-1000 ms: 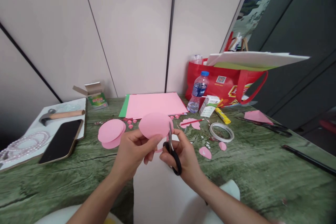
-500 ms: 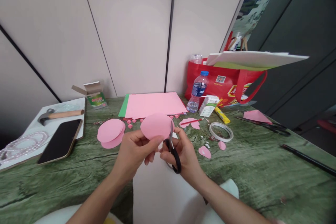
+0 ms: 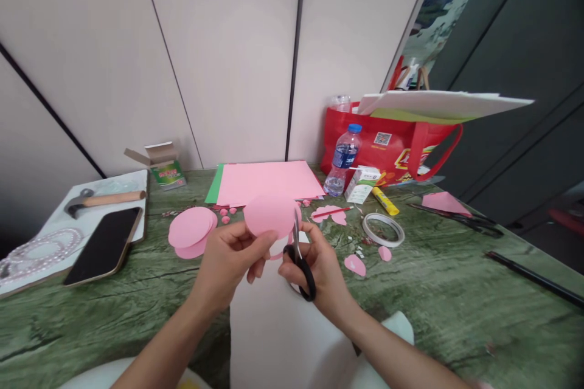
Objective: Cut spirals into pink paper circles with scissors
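Note:
My left hand point(image 3: 232, 261) pinches the lower left edge of a round pink paper disc point(image 3: 270, 214), holding it up above the table. In my right hand point(image 3: 319, 267) is a pair of scissors point(image 3: 302, 261) with black handles, fingers wrapped through the loops. Its blades point upward at the right edge of the disc. A stack of pink paper discs point(image 3: 192, 228) lies to the left of my left hand. Small pink petal shapes point(image 3: 355, 265) rest on the table right of the scissors. A white sheet point(image 3: 274, 328) lies beneath both hands.
Behind the hands lies pink paper point(image 3: 271, 181). At right stand a water bottle point(image 3: 344, 161), a small carton point(image 3: 362, 184) and a red bag point(image 3: 387, 146), near a tape roll point(image 3: 383, 230) and a glue stick point(image 3: 385, 201). A phone point(image 3: 104, 246) and hammer point(image 3: 104, 199) lie left.
The pink disc has shifted slightly left and turned a little against the scissors. My left hand has moved slightly left; my right hand stays nearly in place.

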`<state>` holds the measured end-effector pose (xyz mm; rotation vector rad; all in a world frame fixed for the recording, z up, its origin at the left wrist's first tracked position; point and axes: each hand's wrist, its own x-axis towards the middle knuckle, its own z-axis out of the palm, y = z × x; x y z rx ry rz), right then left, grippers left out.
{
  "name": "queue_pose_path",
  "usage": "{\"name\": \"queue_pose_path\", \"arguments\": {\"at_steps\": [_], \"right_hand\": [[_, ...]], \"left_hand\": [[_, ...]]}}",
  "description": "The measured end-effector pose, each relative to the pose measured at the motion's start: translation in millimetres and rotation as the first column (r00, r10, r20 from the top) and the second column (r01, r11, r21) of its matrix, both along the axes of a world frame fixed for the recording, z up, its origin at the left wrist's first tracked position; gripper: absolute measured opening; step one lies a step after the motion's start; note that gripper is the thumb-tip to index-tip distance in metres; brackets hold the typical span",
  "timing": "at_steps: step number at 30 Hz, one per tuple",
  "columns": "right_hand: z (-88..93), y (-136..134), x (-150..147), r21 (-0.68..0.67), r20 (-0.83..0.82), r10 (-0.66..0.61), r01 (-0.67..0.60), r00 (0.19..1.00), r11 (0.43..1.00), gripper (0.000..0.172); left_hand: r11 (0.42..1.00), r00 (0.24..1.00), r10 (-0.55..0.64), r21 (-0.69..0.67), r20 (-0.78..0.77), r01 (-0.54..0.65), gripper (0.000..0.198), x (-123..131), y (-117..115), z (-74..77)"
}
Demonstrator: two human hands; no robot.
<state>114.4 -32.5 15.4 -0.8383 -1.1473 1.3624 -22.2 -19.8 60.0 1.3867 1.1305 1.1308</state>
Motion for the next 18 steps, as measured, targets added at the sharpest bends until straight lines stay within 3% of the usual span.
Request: {"name": "queue_pose_path", "arguments": {"at_steps": [11, 18], "right_hand": [[-0.2, -1.4, -0.5, -0.027, 0.01, 0.008, -0.008, 1.0, 1.0, 0.052], [-0.8, -1.2, -2.0, -0.013, 0.019, 0.015, -0.014, 1.0, 1.0, 0.053]], "left_hand": [[0.997, 0.985, -0.064, -0.041, 0.159, 0.072, 0.016, 4.0, -0.9, 5.6], [1.0, 0.998, -0.022, -0.016, 0.06, 0.023, 0.025, 3.4, -0.1, 2.3]]}}
